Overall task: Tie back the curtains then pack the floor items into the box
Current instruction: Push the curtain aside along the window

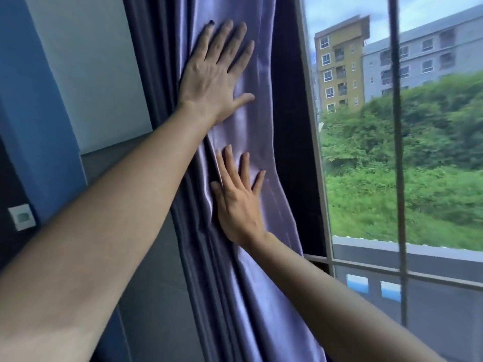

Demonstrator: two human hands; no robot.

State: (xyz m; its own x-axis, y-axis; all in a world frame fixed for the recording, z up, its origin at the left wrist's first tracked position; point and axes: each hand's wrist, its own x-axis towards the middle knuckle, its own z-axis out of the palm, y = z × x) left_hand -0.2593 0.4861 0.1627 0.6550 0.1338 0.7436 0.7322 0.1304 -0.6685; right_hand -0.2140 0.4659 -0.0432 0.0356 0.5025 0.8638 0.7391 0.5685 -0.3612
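Hanging gathered between wall and window, the curtain is pressed by both flat, spread palms: left hand above, right hand below. Its right edge is bordered by bare glass.

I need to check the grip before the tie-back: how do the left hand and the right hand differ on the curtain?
The left hand lies higher on the curtain; the right hand lies lower, just below it. The left hand's thumb points toward the window; the right hand's thumb points away from the window, toward the bunched folds. Both are flat with straight, spread fingers, pressing the cloth, neither gripping it.
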